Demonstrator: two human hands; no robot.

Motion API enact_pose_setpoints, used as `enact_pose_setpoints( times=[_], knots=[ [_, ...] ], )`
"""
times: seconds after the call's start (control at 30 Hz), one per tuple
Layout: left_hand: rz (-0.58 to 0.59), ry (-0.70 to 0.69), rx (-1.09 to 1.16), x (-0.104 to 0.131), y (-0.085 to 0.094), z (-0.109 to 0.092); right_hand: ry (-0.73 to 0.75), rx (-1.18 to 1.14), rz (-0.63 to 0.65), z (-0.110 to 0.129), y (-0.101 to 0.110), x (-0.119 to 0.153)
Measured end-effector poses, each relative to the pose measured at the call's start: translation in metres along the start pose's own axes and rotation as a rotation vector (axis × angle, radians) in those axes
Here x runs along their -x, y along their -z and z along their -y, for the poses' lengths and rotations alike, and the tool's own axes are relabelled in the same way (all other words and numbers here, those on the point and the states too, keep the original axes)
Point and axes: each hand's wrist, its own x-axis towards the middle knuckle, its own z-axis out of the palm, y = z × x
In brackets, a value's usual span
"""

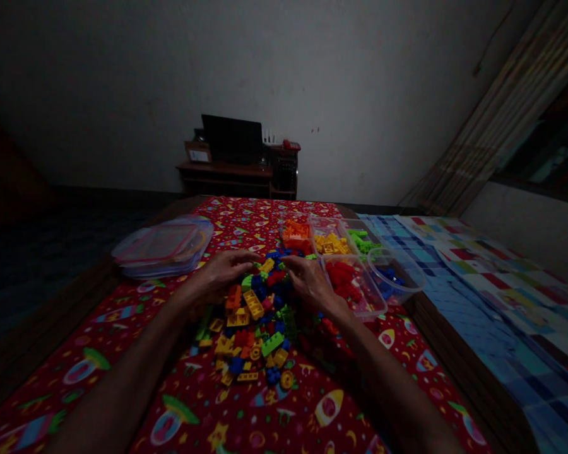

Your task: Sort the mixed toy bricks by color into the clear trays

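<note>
A mixed pile of toy building blocks (260,315) in yellow, blue, red, orange and green lies between my hands. My left hand (224,268) reaches over the pile's far left side, its fingers stretched and the thumb apart. On the far right side of the pile is my right hand (310,280), with fingers bent loosely toward the middle and apart; no block shows in it. A yellow block (253,304) rests on top of the heap, near a light green block (272,343). My fingers and palms hide some of the far blocks.
Right of the pile stand clear containers of sorted blocks: orange (296,233), yellow (331,243), green (361,241), red (344,280) and blue (390,282). Stacked clear lids (161,246) lie left on the red patterned cloth (331,410). Beyond is a desk (224,169) with a monitor (234,137).
</note>
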Motion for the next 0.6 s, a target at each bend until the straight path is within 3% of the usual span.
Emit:
enact_pose_setpoints(
  times=[0.27,0.6],
  knots=[
    [0.153,-0.109,-0.388,0.006,-0.004,-0.013,0.129,0.351,0.315,0.004,-0.017,0.001],
    [0.126,-0.006,-0.335,0.009,0.005,-0.010,-0.021,0.272,0.181,0.009,0.007,-0.002]
  ],
)
